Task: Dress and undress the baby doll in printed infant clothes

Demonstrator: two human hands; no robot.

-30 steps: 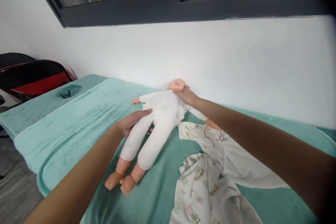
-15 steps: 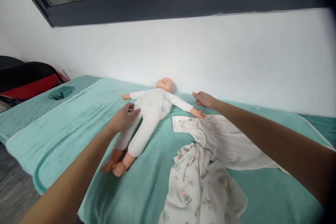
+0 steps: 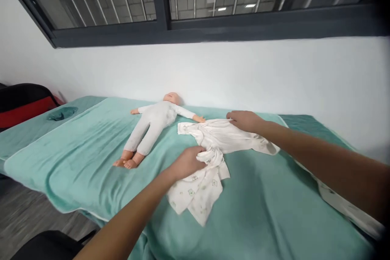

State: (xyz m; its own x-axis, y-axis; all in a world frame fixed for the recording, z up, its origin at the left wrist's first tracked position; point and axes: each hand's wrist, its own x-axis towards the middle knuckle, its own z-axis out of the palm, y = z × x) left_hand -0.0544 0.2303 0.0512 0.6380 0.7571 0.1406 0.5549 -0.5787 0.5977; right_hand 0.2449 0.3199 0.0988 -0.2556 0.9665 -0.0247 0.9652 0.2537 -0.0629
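Note:
A white baby garment (image 3: 231, 136) with small animal prints lies crumpled on the teal bed cover (image 3: 106, 138). My left hand (image 3: 190, 162) is closed on a bunched fold of it, and the printed part (image 3: 198, 195) hangs down toward the near side. My right hand (image 3: 245, 121) is at the garment's far edge, fingers bent and pinching the cloth there; the fingertips are partly hidden. To the left, a baby doll (image 3: 154, 118) in a white cloth body lies on its back, arms spread. One of its hands (image 3: 199, 118) rests beside the garment's sleeve end.
A white wall (image 3: 274, 73) with a dark-framed window (image 3: 164, 4) rises behind the bed. Another printed white cloth (image 3: 344, 203) lies at the right, partly under my forearm. A black and red chair (image 3: 27, 105) stands at far left; a black object (image 3: 48, 245) is at the lower left.
My left hand has moved from beside the doll onto the garment and grasped it. My right hand has come down to its far edge. The view has shifted right and up.

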